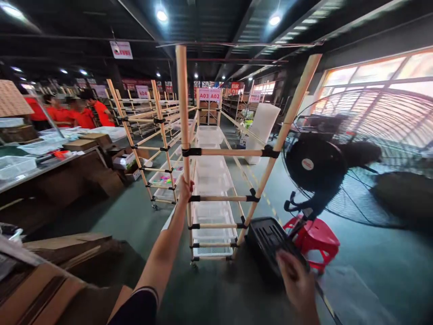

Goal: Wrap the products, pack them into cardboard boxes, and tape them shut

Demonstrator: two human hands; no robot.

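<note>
My left hand (185, 188) is wrapped round the near left upright of a tall wheeled rack (225, 152), built of cream tubes with black joints. White plastic baskets (213, 174) stand in a row along the rack's levels. My right hand (296, 282) is low on the right, smeared by motion, in front of a black plastic crate (267, 232). Its fingers look bent, but whether they hold anything cannot be made out. The crate sits on the floor beside the rack's right foot.
A large black fan (313, 164) stands at the right, with a red stool (320, 241) beneath. More tube racks (162, 144) are left of mine. Flattened cardboard (43, 284) lies near left. People in red shirts (101, 113) are behind a table (50, 160) holding trays.
</note>
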